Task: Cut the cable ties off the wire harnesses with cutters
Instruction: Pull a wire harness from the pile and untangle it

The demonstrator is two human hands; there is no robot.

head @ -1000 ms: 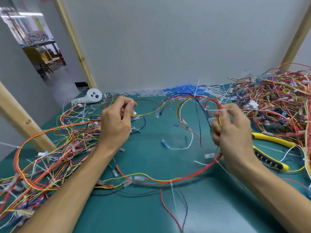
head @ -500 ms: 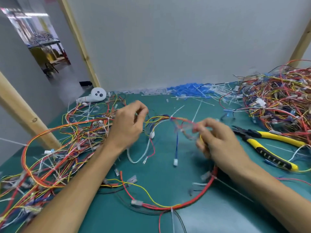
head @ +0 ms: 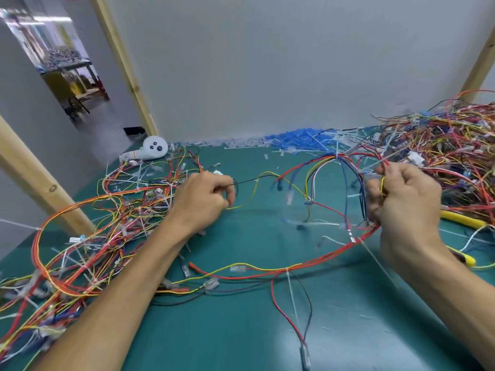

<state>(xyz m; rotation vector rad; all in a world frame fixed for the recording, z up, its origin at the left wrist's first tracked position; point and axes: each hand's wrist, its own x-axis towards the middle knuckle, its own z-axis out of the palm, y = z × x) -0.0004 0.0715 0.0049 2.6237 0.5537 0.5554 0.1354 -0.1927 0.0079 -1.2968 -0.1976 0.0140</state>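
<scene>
- I am spreading the hands apart: half a second ago they were working close together over the middle of the green mat (head: 241, 338). Now the left hand (head: 203, 202) is sitting left of centre and the right hand (head: 404, 202) is lifting toward the right edge.
- The left thumb and forefinger are pinching thin yellow and black branch wires (head: 254, 183), with the other fingers curled under.
- The right fingers are curling round a bunch of red, blue and yellow branches, and one yellow wire is looping over a finger.
- The wire harness (head: 321, 257) is stretching between both hands, its branches fanning open and its red trunk sagging onto the mid-mat.
- A white cable tie (head: 292, 290) is still sitting uncut on that trunk.
- The cutters (head: 462, 222) are lying unheld at the right edge. Their jaws were showing before; now my right hand is hiding them.
- Judgement: I am sorting and exposing ties, not cutting; the right hand is needing to release and take the cutters.
- Uncut harness piles are occupying the far right corner (head: 450, 156) and the left edge (head: 88, 245).
- Blue offcuts (head: 300, 137) are lining the far edge, and a white controller (head: 154, 150) is resting at the far left corner.
- A grey wall (head: 267, 62) and wooden posts (head: 126, 65) are enclosing the bench.
</scene>
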